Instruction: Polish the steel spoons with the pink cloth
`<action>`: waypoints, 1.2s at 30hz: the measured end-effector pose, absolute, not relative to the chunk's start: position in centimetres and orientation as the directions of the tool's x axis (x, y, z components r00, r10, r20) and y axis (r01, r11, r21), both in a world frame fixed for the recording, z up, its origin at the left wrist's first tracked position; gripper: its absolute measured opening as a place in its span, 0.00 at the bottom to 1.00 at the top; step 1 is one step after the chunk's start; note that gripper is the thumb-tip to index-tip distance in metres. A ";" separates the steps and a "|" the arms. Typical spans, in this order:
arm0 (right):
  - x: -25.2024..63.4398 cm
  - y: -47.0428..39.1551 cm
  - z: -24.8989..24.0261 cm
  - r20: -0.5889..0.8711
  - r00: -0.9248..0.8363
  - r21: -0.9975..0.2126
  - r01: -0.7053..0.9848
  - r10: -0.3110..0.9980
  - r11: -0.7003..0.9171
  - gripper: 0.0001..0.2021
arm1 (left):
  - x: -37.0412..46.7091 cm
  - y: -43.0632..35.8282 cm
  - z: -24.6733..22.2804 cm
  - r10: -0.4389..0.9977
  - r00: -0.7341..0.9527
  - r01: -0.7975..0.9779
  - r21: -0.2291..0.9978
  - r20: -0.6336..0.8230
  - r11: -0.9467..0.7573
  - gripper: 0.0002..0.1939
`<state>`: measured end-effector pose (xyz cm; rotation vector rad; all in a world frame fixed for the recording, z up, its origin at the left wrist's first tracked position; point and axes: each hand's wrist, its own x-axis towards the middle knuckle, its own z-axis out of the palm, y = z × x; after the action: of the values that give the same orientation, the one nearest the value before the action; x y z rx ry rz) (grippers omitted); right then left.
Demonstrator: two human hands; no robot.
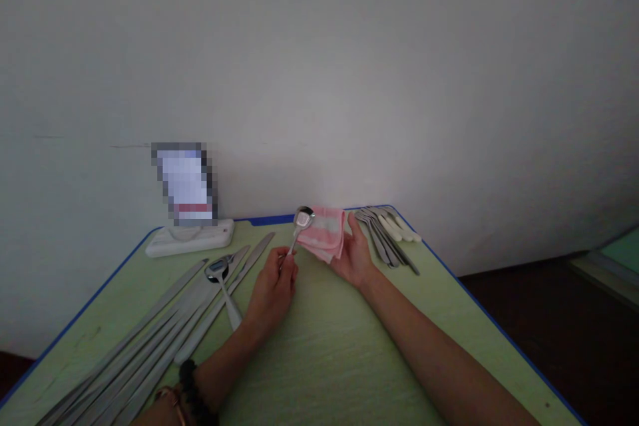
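Note:
My left hand [277,283] is closed around the handle of a metal spoon [303,218], whose bowl points up and away from me. Right beside the bowl is a folded pink and white cloth [322,233]. It rests on the fingers of my right hand [355,253], which hold it from beneath and behind, with the thumb raised at the cloth's right side. The cloth hides most of those fingers. Both hands are above the far part of the green table [329,353].
Several long metal knives [164,326] lie at the left with another spoon [217,271] on them. Forks and spoons [384,243], with some cream-handled pieces [399,229], lie at the back right. A blurred screen [187,183] stands on a white base [192,237] by the wall.

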<state>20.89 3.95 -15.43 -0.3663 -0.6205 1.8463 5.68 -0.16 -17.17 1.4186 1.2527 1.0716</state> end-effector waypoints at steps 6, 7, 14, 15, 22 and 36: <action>20.1 3.8 -16.5 -0.002 -0.364 -0.654 -0.704 0.931 -0.276 0.13 | 5.6 -0.3 -17.4 0.983 0.165 0.288 0.949 0.079 -0.125 0.13; 20.1 3.8 -16.6 -0.025 -0.358 -0.656 -0.699 0.933 -0.286 0.12 | 5.6 -0.4 -17.4 0.980 0.179 0.304 0.943 0.084 -0.137 0.13; 20.3 4.5 -16.7 -0.118 -0.274 -0.571 -0.767 0.954 -0.291 0.16 | 5.7 -0.7 -16.6 0.971 0.226 0.364 0.917 0.080 -0.161 0.12; 20.3 4.6 -16.7 -0.123 -0.256 -0.558 -0.781 0.959 -0.280 0.16 | 5.7 -0.7 -16.6 0.970 0.231 0.365 0.918 0.073 -0.156 0.12; 20.4 4.3 -16.2 -0.042 -0.252 -0.543 -0.806 0.967 -0.234 0.24 | 5.6 -0.7 -16.9 0.971 0.221 0.330 0.929 0.095 -0.166 0.14; 20.0 4.2 -16.6 -0.074 -0.244 -0.705 -0.673 0.967 -0.224 0.11 | 5.4 -0.9 -16.4 0.953 0.252 0.466 0.841 0.171 -0.274 0.15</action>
<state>20.02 4.24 -16.64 -0.6187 -0.6620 1.7403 5.38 -0.91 -16.41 1.8578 1.2928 0.9282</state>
